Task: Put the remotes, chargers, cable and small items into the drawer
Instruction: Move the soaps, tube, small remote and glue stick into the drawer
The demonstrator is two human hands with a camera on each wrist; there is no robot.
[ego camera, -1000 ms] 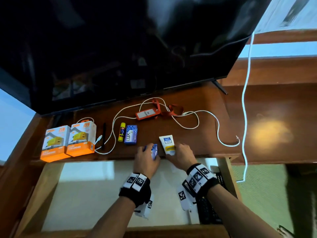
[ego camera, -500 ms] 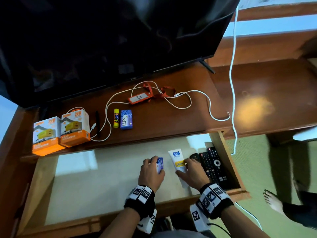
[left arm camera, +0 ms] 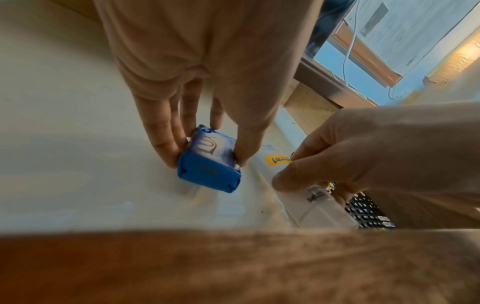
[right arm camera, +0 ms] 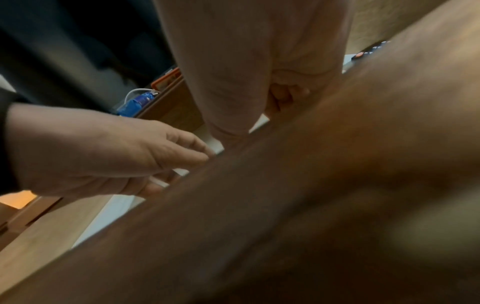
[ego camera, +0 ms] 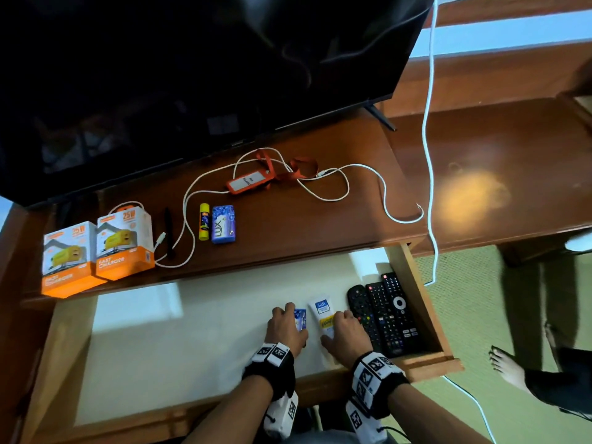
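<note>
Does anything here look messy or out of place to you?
Only the white cable: it sprawls in loose loops across the desk, tangled with an orange tag's strap. The remotes lie neatly side by side in the drawer. Nothing looks spilled or broken.

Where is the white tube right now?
In the head view, the white tube lies in the open drawer, right of centre, under the right hand, left of the remotes.

The right hand (ego camera: 344,334) covers the white tube's (ego camera: 323,312) lower half.
</note>
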